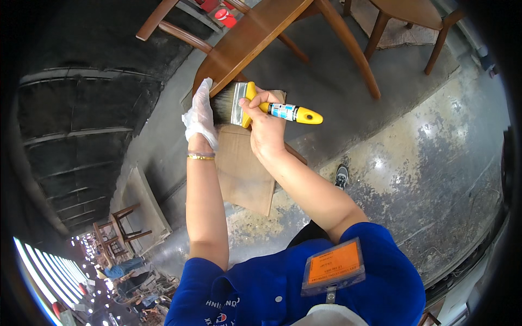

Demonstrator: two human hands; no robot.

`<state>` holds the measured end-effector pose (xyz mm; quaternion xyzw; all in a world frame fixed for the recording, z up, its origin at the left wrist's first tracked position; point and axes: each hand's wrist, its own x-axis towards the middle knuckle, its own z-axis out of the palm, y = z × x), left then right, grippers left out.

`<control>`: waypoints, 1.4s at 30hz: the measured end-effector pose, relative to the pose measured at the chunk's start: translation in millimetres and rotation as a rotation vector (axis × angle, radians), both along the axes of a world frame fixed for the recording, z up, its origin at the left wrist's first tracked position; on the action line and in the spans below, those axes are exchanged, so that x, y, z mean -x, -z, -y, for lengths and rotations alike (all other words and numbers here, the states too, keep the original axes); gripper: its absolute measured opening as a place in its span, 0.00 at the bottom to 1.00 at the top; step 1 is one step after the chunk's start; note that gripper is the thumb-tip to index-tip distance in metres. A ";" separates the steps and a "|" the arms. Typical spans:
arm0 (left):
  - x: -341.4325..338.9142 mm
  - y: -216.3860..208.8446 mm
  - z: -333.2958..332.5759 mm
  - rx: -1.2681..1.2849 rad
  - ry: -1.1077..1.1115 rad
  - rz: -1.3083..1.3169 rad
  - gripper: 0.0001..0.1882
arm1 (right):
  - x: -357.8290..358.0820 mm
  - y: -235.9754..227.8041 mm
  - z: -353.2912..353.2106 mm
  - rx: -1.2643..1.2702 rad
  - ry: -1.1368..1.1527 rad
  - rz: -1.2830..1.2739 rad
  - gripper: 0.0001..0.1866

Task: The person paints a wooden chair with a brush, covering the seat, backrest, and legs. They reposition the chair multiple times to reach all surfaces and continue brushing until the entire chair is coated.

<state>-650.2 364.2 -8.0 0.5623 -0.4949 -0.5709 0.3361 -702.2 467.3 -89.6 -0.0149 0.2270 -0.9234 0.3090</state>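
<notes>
Right hand (266, 125) is bare, closed on the yellow paintbrush (283, 111) near its metal band. Brush's long axis runs roughly left-right: handle out right, bristles (222, 107) left of the grip, right beside the gloved left hand (200, 117) — can't tell if that 1 grips anything. Brown wooden furniture piece (247, 46) lies beyond both hands, its near end closer to the left — cardboard (244, 168) below.
</notes>
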 end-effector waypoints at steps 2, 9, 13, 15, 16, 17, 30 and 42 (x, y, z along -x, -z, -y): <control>1.2 -3.5 2.3 -0.026 -0.008 0.036 0.34 | -12.3 28.0 -10.7 -0.038 -0.029 0.119 0.16; 13.0 -7.3 13.9 -0.155 0.067 -0.256 0.35 | -22.4 218.8 -154.4 -0.940 0.235 0.248 0.11; 14.7 -10.0 16.3 -0.185 0.074 -0.270 0.34 | -9.7 167.7 -86.2 -1.004 0.116 0.122 0.12; 15.8 -10.1 17.9 -0.162 0.089 -0.263 0.34 | -6.4 111.6 -44.9 -0.351 0.072 0.080 0.14; 16.5 -9.7 18.5 -0.176 0.079 -0.285 0.34 | -6.4 87.8 -32.7 -0.197 0.071 0.018 0.16; 16.2 -10.0 19.0 -0.184 0.068 -0.309 0.34 | -5.5 71.7 -25.4 -0.162 -0.051 0.090 0.18; 8.5 -12.0 6.7 -0.206 0.168 -0.274 0.29 | -19.8 120.6 -95.5 -0.782 0.146 0.227 0.16; -1.4 14.2 -54.3 -0.672 0.252 -0.806 0.23 | 94.0 203.9 -219.7 -0.914 -0.060 0.212 0.08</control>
